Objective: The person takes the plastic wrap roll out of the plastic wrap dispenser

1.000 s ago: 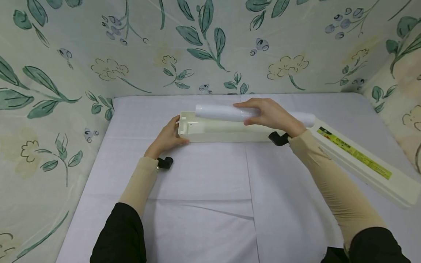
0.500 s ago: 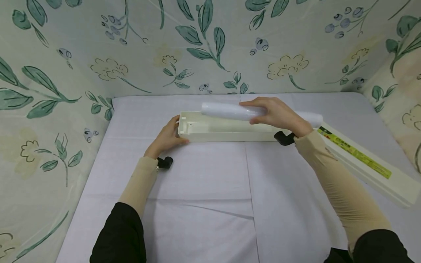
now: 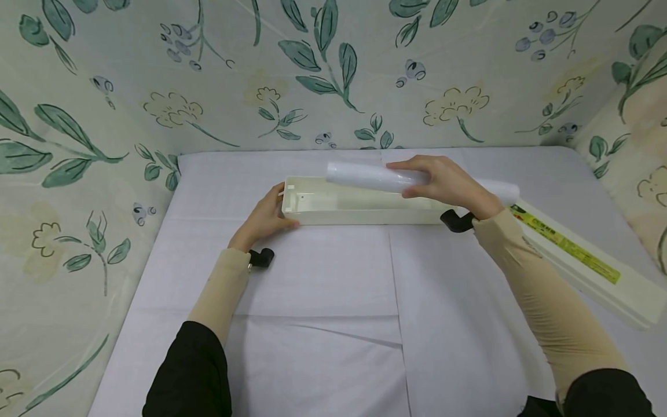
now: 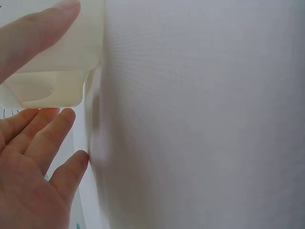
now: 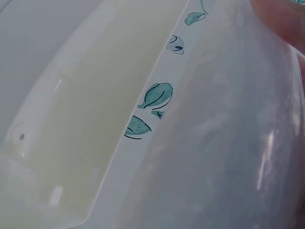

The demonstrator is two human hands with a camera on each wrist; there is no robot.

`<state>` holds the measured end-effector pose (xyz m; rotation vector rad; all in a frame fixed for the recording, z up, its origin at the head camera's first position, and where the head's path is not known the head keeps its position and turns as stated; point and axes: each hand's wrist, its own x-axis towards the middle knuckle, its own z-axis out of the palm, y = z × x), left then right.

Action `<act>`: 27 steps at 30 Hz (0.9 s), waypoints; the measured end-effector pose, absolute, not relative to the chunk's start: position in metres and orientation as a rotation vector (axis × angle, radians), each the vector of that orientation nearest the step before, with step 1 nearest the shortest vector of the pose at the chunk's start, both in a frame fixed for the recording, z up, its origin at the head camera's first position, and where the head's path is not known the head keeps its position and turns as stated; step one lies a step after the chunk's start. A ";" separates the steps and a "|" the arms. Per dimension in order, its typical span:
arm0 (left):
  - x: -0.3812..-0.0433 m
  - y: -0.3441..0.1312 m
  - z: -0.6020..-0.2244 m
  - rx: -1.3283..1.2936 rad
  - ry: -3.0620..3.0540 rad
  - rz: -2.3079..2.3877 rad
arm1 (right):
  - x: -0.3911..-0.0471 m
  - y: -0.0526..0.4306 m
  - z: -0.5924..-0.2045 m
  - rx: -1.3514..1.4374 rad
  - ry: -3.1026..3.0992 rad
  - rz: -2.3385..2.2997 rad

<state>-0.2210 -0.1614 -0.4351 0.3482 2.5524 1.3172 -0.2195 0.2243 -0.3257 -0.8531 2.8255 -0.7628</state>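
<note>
A long cream plastic box (image 3: 359, 217) lies open-topped at the table's back, its trough showing in the head view. My left hand (image 3: 265, 215) holds its left end, thumb at the front and fingers at the end and back. In the left wrist view the thumb lies across the box (image 4: 52, 56) and the fingertips are at its end. My right hand (image 3: 447, 184) grips a glossy, whitish roll of plastic wrap (image 3: 359, 175) from above, near its middle. The roll hangs over the box's back edge, tilted slightly down to the right; the right wrist view shows it beside the trough (image 5: 95, 95).
A long cream lid (image 3: 633, 298) with a yellow-green label (image 3: 568, 242) lies slanted at the right, its far end behind the roll. White cloth (image 3: 323, 347) covers the table. Floral fabric (image 3: 333, 75) rises behind and at both sides.
My right hand has carried the roll of plastic wrap to the right along the box, uncovering more of the trough. My left hand and the box have stayed in place.
</note>
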 end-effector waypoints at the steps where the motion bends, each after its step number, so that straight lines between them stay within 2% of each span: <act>1: -0.221 -0.161 -0.435 0.348 2.554 1.316 | -0.219 0.225 -0.326 -0.842 2.826 -0.761; 27: -0.220 -0.161 -0.435 0.341 2.559 1.308 | -0.213 0.248 -0.328 -0.755 2.831 -0.798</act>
